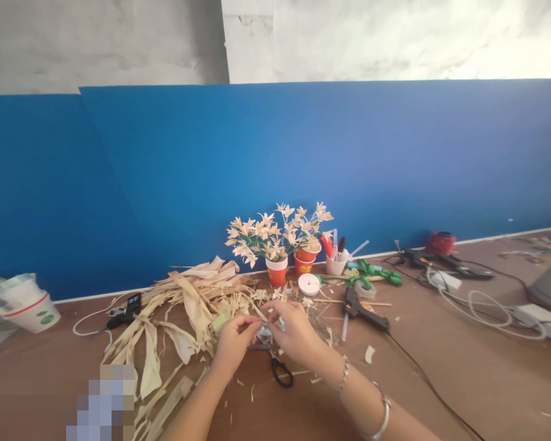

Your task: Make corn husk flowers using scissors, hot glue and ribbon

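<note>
In the middle of the table my left hand (pixel 237 338) and my right hand (pixel 294 329) come close together, fingertips pinched. Between them is something small and thin, too fine to make out; a pale petal-like tip shows by the right fingers. Below the hands lie scissors (pixel 281 372) with black handles, their blades partly covered. Dried corn husks (pixel 197 300) are heaped left of my left hand. Just beyond my hands, pale husk-like flowers (pixel 266 236) on green stems stand in a red and white paper cup (pixel 276 273). A white roll of tape (pixel 309 284) lies near it.
To the right lies a black glue gun (pixel 363 311), its cable running toward the front edge. Behind it are green tape pieces (pixel 371 272) and a tool cup (pixel 336 264). Cables and a power strip (pixel 544 324) lie far right. A paper bowl (pixel 34 311) stands left, before a blue partition (pixel 303 141).
</note>
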The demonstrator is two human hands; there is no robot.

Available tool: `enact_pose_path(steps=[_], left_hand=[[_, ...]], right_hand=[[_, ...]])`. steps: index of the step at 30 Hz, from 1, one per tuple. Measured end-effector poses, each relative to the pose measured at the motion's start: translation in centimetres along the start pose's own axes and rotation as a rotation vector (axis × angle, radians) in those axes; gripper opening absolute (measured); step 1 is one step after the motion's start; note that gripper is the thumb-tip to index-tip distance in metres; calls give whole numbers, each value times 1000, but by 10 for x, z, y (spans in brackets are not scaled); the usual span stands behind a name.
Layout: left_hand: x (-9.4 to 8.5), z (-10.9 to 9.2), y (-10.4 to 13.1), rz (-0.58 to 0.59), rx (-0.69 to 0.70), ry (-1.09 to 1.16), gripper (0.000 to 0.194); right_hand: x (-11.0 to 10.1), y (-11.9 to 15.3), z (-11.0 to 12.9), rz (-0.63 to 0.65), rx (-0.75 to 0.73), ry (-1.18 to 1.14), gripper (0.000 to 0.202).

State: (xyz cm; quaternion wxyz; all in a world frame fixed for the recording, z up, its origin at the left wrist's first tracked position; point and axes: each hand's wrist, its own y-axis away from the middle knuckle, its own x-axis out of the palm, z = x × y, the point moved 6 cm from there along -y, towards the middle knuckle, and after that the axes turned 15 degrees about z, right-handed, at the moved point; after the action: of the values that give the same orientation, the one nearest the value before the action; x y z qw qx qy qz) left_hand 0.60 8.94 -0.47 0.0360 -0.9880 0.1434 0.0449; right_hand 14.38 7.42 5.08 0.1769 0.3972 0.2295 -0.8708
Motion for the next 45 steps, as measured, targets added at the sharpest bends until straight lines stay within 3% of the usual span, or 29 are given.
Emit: enact_pose_path(steps=[9,15,24,30,40,45], left_hand=[[10,-8,4,99,46,-21,19],[12,-1,2,102,50,-22,21],[5,8,-3,56,-22,-3,20],[2,8,-2,61,5,-52,22],[13,-6,3,135,99,-78,21],[16,-1,3,161,124,-108,21]], right_hand=[[6,1,-13,190,83,-293,30],[5,3,0,17,49,-5,40],[3,3,2,9,11,107,39],[1,2,-3,52,63,-34,35],[14,0,-21,237,152,-581,30],[15,1,-20,264,159,-573,33]])
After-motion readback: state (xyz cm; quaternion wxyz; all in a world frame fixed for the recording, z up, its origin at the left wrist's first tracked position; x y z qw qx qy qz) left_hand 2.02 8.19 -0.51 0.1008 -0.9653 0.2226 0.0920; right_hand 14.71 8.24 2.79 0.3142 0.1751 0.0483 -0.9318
